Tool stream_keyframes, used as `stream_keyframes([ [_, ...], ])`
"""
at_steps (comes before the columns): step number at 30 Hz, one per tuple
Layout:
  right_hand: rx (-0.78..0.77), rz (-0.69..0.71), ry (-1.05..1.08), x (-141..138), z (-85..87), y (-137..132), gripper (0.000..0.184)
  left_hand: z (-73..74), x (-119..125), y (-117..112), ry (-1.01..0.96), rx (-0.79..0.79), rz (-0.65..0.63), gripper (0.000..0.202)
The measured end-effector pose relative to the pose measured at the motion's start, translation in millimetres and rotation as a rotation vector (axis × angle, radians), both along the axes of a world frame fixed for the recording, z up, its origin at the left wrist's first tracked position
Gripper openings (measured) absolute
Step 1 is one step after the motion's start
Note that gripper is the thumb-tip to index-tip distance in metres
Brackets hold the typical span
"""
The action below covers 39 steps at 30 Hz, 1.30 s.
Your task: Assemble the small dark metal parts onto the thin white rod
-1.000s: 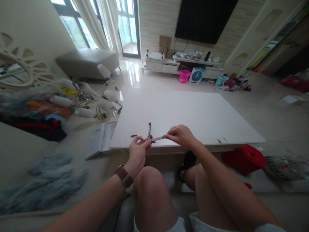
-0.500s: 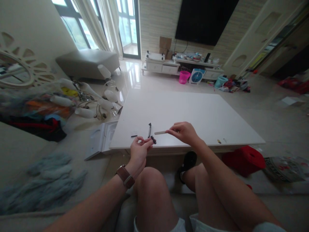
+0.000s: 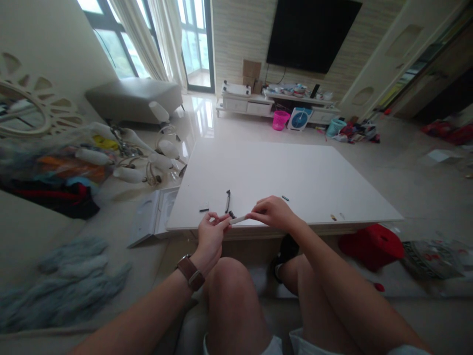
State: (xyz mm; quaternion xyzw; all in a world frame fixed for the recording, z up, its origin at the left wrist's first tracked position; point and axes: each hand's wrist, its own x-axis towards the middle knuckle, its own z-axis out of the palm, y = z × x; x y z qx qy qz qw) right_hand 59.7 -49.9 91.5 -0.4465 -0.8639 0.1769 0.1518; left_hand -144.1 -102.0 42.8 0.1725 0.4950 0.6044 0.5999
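My left hand (image 3: pixel 212 234), with a brown watch strap on its wrist, pinches a small black part (image 3: pixel 232 214) at the table's near edge. Between the fingers of my right hand (image 3: pixel 275 213) is a slim whitish stick (image 3: pixel 237 220). The stick's far end meets the left fingertips by the black part; whether it touches the part, I cannot tell. Just beyond lies a thin grey rod with a black end (image 3: pixel 228 201). A short black strip (image 3: pixel 204 210) rests left of it, and a small dark piece (image 3: pixel 285 198) lies beyond my right hand.
The white table (image 3: pixel 273 167) spans the space before my knees. Tiny brownish bits (image 3: pixel 333 217) lie near its right front edge. An open white box (image 3: pixel 148 217) is on the floor at left, below a lamp with white shades (image 3: pixel 129 173). A red container (image 3: pixel 371 246) stands at right.
My right hand has moved down and slightly left, bringing the whitish stick to the left fingertips and black part. The dark piece beyond the right hand has come into view.
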Motion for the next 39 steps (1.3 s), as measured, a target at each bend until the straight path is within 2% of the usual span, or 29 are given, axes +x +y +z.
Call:
stream_keyframes([
  [4, 0.009, 0.017, 0.024, 0.4, 0.3, 1.6, 0.045, -0.2, -0.2, -0.1, -0.006, 0.007, -0.005, 0.047],
  [7, 0.055, -0.089, -0.031, 5.3, 1.4, 4.1, 0.046, -0.5, -0.4, -0.8, -0.018, 0.021, -0.014, 0.048],
  [10, 0.146, -0.216, 0.004, 7.0, 2.5, 3.7, 0.046, -0.7, -0.7, -1.3, -0.008, 0.028, -0.016, 0.051],
  [15, 0.073, -0.089, -0.037, 2.8, 1.7, 0.8, 0.046, -2.3, -1.1, -0.8, -0.002, 0.018, -0.017, 0.051],
  [20, 0.133, -0.184, 0.031, 6.3, 1.3, 3.4, 0.045, -3.9, -1.1, -0.2, 0.008, 0.011, -0.001, 0.049],
  [24, 0.047, -0.065, -0.033, 6.7, 0.8, 3.8, 0.043, -3.3, -1.4, -0.8, -0.001, 0.006, -0.011, 0.05],
  [28, 0.162, -0.216, 0.002, 6.5, 3.2, 3.8, 0.042, -2.2, -1.3, -1.0, -0.001, 0.015, -0.013, 0.05],
  [29, 0.161, -0.215, 0.025, 6.3, 3.5, 3.6, 0.042, -1.9, -1.2, -0.9, 0.0, 0.012, -0.012, 0.05],
  [33, 0.062, -0.038, -0.043, 3.9, 2.0, 2.1, 0.045, -0.5, -1.2, -0.9, -0.004, -0.008, -0.005, 0.051],
  [34, 0.078, -0.053, -0.071, 3.7, 1.8, 2.0, 0.045, -0.1, -1.2, -0.9, -0.006, -0.009, -0.004, 0.051],
  [37, 0.197, -0.232, -0.042, 5.0, 3.0, 2.6, 0.044, 0.8, -1.0, -0.6, -0.007, -0.001, -0.003, 0.052],
  [39, 0.188, -0.218, 0.007, 5.6, 3.7, 2.3, 0.044, 0.7, -1.1, -0.3, -0.006, 0.001, -0.004, 0.052],
])
